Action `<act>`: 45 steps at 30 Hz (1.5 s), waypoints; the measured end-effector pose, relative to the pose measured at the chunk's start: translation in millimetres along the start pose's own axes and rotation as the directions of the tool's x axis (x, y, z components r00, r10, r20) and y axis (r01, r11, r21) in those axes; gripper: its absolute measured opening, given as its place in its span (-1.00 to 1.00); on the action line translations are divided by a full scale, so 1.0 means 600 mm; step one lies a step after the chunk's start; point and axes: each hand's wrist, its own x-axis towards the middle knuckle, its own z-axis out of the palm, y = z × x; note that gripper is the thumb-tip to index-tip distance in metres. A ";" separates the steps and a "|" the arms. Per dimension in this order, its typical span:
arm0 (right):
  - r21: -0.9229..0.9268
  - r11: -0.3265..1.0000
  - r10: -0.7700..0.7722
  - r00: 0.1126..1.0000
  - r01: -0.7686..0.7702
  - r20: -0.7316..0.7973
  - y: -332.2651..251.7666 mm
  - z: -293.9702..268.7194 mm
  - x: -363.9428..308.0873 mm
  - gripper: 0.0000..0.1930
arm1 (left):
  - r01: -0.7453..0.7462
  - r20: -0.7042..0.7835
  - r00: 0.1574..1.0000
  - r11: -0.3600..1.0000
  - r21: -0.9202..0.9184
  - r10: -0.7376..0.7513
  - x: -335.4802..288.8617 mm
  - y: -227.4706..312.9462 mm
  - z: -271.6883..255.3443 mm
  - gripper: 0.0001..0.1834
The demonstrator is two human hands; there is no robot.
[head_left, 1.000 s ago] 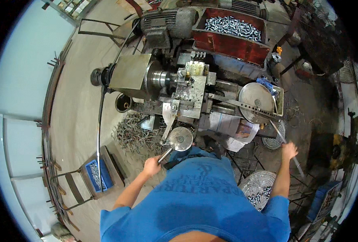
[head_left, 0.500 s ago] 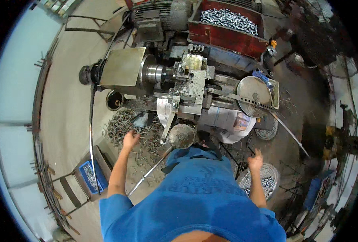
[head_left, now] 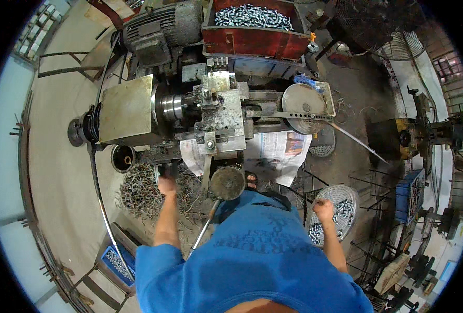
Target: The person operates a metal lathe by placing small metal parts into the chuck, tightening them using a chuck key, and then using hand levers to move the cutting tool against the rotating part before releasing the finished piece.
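standing between left hand and right hand: metal disc; can't tell fingers' hold

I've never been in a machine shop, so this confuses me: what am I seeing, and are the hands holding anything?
You're looking down from a fisheye camera on a person's head, so straight edges bend. Ahead is a metal lathe; newspaper sheets show below its near side. Behind, a red bin holds small metal parts. The left hand is blurred near curled metal shavings; the right hand appears over a round perforated basket. I cannot tell whether either holds anything.
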 end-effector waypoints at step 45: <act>-0.262 0.444 -0.865 0.334 0.857 -0.373 -0.794 -0.251 0.268 -0.34 | 0.428 0.360 0.895 0.734 -0.527 -0.263 -0.056 -0.096 -0.472 -0.81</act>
